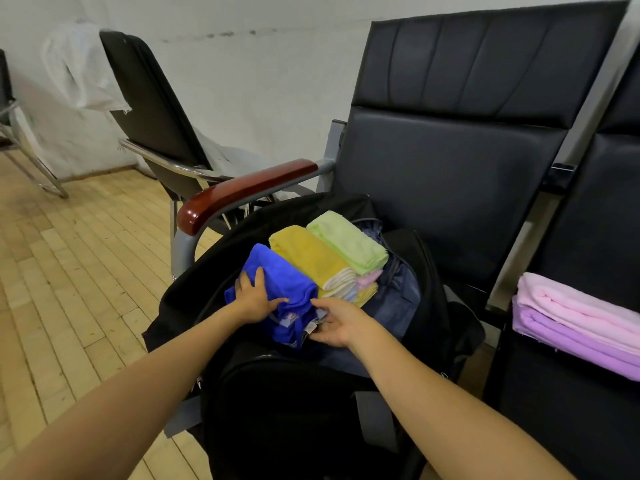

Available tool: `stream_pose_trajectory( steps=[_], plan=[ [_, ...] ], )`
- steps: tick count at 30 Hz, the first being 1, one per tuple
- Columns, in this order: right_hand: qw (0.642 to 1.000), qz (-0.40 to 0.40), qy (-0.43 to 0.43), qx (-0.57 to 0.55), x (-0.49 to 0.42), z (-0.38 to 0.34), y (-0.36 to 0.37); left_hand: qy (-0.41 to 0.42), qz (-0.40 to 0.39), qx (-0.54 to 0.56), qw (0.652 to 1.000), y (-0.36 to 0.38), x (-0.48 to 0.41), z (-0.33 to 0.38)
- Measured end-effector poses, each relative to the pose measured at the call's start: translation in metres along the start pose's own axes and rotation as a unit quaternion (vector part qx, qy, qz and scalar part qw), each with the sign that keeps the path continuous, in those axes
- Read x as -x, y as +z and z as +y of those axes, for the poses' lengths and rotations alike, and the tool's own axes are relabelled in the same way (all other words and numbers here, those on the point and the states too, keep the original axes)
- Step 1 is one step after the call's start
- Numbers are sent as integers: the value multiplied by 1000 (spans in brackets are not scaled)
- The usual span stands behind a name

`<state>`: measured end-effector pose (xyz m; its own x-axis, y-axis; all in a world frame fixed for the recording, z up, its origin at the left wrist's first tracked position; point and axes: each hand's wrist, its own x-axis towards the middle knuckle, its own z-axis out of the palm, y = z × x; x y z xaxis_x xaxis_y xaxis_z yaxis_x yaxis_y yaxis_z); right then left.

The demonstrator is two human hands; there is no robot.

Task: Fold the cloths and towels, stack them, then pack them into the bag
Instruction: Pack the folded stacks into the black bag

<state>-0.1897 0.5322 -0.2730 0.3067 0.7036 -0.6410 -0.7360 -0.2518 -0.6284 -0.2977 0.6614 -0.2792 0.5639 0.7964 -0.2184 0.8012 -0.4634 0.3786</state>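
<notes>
Bare forearms reach over the black bag (294, 393), which sits open on a chair (450, 168). The left hand (256, 299) lies flat with spread fingers on the folded blue cloth (277, 282), pressing it at the near left of the opening. The right hand (341, 322) is half-cupped at that cloth's loose near edge, thumb above and fingers below; whether it actually pinches the fabric I cannot tell. Beside the blue cloth, going back, lie a yellow cloth (308, 256) and a green cloth (346, 242), with a small stack (346, 285) of pale cloths under them, all inside the bag. Folded pink (581, 310) and purple towels (571, 344) rest on the next seat, not yet packed. The likely trouble is the blue cloth: its near end looks rumpled and hangs lower than the rest, so a push from one side could unroll the fold or shove the yellow cloth off its stack. The bag's soft walls may also sag inward and catch the edge. Room for the two larger towels looks tight.
</notes>
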Motion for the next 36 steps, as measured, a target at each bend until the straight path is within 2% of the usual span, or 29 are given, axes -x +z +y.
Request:
stream_pose_trajectory(
  steps=[5, 8, 11, 14, 19, 24, 27, 30, 33, 36],
  plan=[
    [998, 16, -44, 44, 31, -21, -17, -7, -17, 55, 998, -18, 1, 2],
    [997, 1, -70, 30, 47, -41, -32, -20, 27, 17, 999, -27, 14, 19],
    [994, -4, -102, 24, 72, -60, -47, 35, 49, 14, 998, -31, 33, 54],
    [991, -4, -133, 14, 102, -76, -64, 99, 16, 115, 988, -31, 54, 101],
    [982, 28, -184, -4, 150, -99, -112, 177, -51, 217, 959, -19, 82, 191],
    [971, 96, -215, -35, 190, -116, -186, 184, -122, 290, 931, 20, 88, 273],
    [959, 161, -233, -26, 201, -124, -241, 167, -185, 335, 909, 52, 91, 318],
    [936, 245, -253, -2, 199, -129, -291, 157, -208, 355, 898, 84, 92, 358],
    [905, 331, -254, 87, 190, -125, -327, 125, -223, 347, 902, 116, 86, 382],
    [840, 404, -281, 229, 179, -118, -352, 79, -211, 352, 908, 144, 76, 398]
  ],
)
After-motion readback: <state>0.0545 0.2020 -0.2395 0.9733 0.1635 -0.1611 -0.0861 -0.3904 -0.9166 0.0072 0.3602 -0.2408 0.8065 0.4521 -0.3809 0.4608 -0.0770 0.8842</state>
